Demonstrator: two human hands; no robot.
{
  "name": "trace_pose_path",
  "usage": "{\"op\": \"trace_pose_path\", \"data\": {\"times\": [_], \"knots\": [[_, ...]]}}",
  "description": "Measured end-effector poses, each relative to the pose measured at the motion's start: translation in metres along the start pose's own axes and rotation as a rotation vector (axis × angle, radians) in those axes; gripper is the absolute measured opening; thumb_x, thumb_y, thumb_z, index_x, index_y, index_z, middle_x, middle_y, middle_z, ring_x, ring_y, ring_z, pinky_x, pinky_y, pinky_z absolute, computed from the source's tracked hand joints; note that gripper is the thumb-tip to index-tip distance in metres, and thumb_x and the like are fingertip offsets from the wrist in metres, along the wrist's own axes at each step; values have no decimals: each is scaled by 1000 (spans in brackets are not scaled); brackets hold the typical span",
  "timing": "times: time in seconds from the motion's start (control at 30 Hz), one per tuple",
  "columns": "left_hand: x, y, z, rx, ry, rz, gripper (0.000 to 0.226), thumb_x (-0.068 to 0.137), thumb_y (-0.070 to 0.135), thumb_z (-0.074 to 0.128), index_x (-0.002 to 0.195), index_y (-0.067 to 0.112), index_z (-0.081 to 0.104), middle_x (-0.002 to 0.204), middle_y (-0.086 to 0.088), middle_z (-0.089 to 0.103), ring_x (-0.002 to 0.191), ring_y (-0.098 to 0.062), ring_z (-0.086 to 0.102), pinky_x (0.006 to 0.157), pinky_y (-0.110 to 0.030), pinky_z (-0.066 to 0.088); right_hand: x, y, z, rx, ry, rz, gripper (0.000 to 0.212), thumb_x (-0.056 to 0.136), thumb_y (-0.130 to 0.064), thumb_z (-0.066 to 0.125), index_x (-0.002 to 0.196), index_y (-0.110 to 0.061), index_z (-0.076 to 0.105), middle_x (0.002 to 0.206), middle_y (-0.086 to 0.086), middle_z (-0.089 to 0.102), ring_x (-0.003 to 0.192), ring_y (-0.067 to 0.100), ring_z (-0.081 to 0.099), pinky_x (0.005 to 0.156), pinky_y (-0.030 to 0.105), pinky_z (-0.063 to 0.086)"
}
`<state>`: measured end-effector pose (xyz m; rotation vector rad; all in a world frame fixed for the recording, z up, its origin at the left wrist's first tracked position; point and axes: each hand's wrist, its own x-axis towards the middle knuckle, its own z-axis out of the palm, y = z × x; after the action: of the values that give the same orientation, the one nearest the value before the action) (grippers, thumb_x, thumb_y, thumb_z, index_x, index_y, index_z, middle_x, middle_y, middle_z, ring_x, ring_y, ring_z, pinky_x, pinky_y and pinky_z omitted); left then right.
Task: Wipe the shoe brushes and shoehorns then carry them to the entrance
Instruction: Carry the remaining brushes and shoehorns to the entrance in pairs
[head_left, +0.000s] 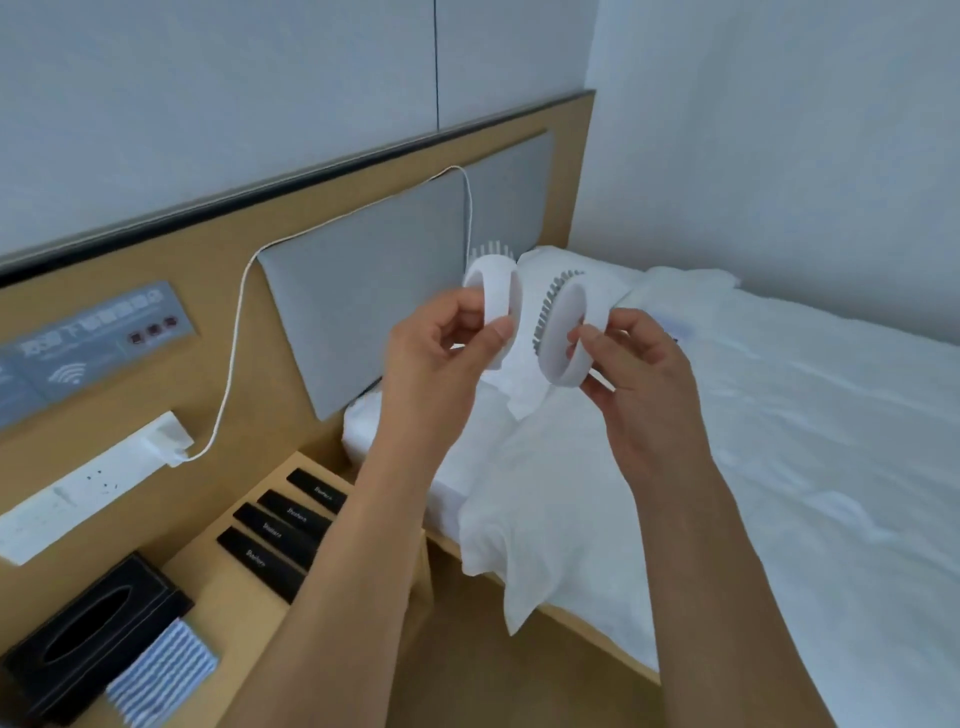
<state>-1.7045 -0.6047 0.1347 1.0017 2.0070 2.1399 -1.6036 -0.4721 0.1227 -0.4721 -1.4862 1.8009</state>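
Left hand pinches one white shoe brush; right hand pinches the second brush at its 3 o'clock, above the bed. Keep each grip on the rim; wipe with the striped cloth at 7 o'clock.

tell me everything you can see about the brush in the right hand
The white oval plastic shoe brush with grey bristles is a smooth, flat-backed oval body with a white loop strap over its back. A row of short grey bristles shows along its upper left edge, pointing left and away from the camera. It is held tilted in the air above the white bedding, and the right hand pinches its lower right rim and strap. It hangs close to the other brush, and whether they touch cannot be told.
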Motion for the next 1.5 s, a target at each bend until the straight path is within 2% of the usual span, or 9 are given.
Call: {"op": "trace_pose_path", "data": {"times": [0.13,0.27,0.43,0.53,0.67,0.9,1.0,1.33,1.5], "knots": [[-3,18,57,-106,-67,61,11,88,5,69,99,7,71,90,-11,72,84,-27,67,69,-20,54,-8,-31,-48,-11,80,-76,9,91,-9,68,94,-17,70,96,3,74,92,16,70,78,31,55],[-9,32,111,-188,-183,111,10,88,11,69,98,12,71,90,-11,72,87,-33,66,77,-37,56,-18,-56,-92,-37,183,-165,11,91,-7,69,91,-18,71,91,2,73,87,16,67,80,34,55],[-16,43,174,-194,-323,163,10,89,13,71,98,11,72,84,1,72,78,-13,67,68,-12,50,-33,-77,-142,-69,345,-244,11,91,-6,69,95,-16,71,89,2,74,86,15,68,82,35,55],[-20,43,204,-243,-405,152,8,89,12,70,96,10,72,82,1,71,76,-12,66,69,-12,51,-42,-85,-166,-98,464,-269,12,91,-7,69,102,-12,72,90,5,72,85,16,66,84,39,53],[-20,46,237,-358,-554,149,8,89,10,70,95,14,74,82,6,72,75,-2,65,69,-10,48,-51,-97,-186,-124,612,-303,15,91,-7,69,101,-17,75,89,2,72,87,16,66,90,44,53],[-14,60,284,-469,-769,170,12,90,12,69,99,17,74,88,7,74,83,-7,69,72,-10,50,-72,-117,-207,-196,839,-356,13,91,-6,68,100,-13,73,92,2,73,90,18,67,90,45,51],[-22,64,297,-503,-836,177,8,89,13,70,97,15,73,85,7,73,80,-5,68,70,-8,48,-88,-122,-211,-229,941,-375,13,91,-6,68,100,-14,73,93,1,74,91,19,68,90,44,51],[-88,83,326,-602,-1131,182,6,90,24,69,95,27,71,87,18,71,84,0,67,67,-5,48,-174,-132,-216,-312,1258,-431,11,89,-8,71,97,-15,74,91,2,74,89,19,68,87,41,53],[-131,101,333,-654,-1233,203,13,91,22,69,91,35,69,86,20,70,83,2,66,66,-5,49,-220,-137,-222,-342,1369,-449,18,80,-21,75,98,-16,75,94,9,74,90,26,68,84,40,52]]}}
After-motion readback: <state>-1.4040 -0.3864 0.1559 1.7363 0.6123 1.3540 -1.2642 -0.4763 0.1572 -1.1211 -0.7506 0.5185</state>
